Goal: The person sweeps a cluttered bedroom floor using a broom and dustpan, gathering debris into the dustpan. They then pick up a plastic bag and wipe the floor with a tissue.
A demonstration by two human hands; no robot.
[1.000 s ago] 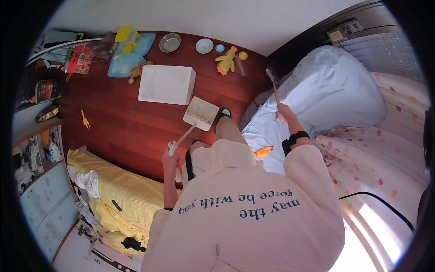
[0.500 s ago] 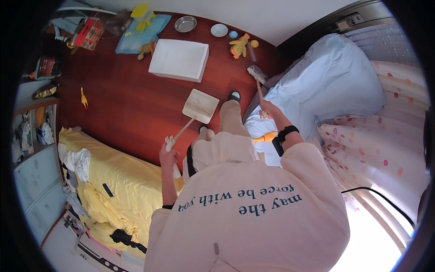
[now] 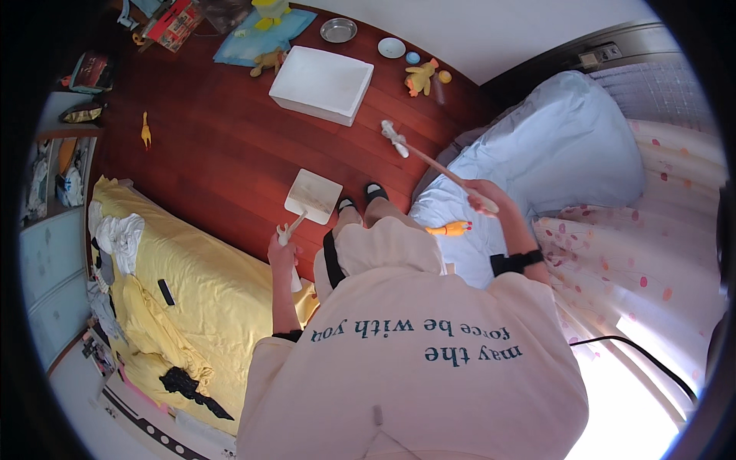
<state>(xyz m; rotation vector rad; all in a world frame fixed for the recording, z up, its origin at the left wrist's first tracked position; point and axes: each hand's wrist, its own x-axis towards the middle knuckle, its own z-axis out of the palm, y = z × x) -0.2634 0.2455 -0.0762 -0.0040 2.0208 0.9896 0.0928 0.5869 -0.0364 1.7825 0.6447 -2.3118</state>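
My left hand [image 3: 284, 251] is closed around the pale handle of a cream dustpan [image 3: 313, 196], whose flat pan is over the floor just left of my feet. In my right hand [image 3: 486, 198] is the end of a long, thin-handled broom [image 3: 434, 163]. Its small whitish head [image 3: 395, 139] points away from me, ahead of my slippers, and whether it touches the floor I cannot tell. Just below my right hand, an orange rubber chicken [image 3: 451, 229] lies on the light blue cloth [image 3: 491, 244].
A white box [image 3: 322, 83] stands on the red-brown floor ahead. Beyond it are a metal bowl [image 3: 338, 31], a white bowl [image 3: 392, 47] and a plush duck [image 3: 421, 77]. Another rubber chicken [image 3: 146, 130] lies at left. A yellow-covered bed [image 3: 207, 299] flanks my left side.
The broom head has swung left, away from the blue-covered furniture, as my right hand moved outward. The dustpan has shifted slightly left and nearer me. My feet have come together.
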